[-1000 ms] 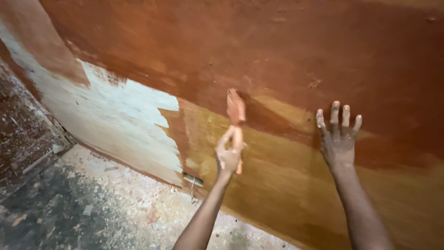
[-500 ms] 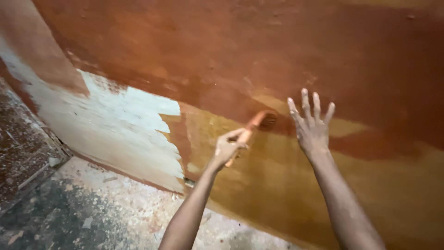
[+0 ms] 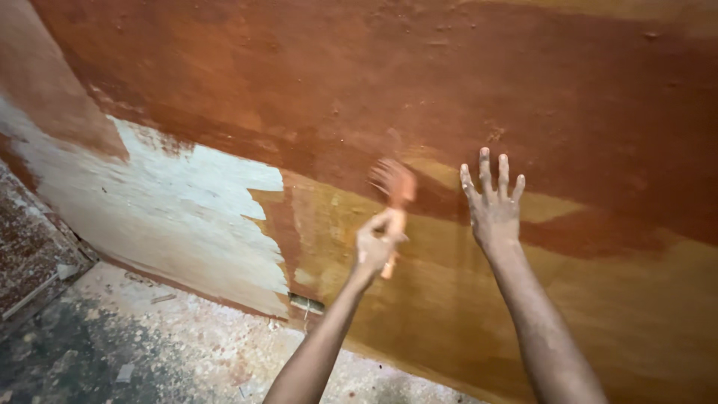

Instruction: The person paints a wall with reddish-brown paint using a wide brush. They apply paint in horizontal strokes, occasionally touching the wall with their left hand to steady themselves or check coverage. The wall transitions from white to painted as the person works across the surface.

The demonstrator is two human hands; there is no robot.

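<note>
My left hand (image 3: 376,245) grips the handle of a paintbrush (image 3: 394,188), whose bristles are blurred with motion and press on the wall (image 3: 419,82) at the border between red-brown and ochre paint. My right hand (image 3: 492,206) lies flat on the wall to the right of the brush, fingers spread and holding nothing. The wall is red-brown above, ochre-yellow (image 3: 464,299) below, and bare white (image 3: 172,202) at the lower left.
A speckled, paint-splattered floor (image 3: 149,337) runs along the wall's foot. At the far left stands a dark, rough brick surface (image 3: 26,247). A small grey object (image 3: 307,303) lies at the wall's base.
The brush has swung from pointing right back to upright, bristles now higher and left of where they were. My right hand has stayed flat on the wall.
</note>
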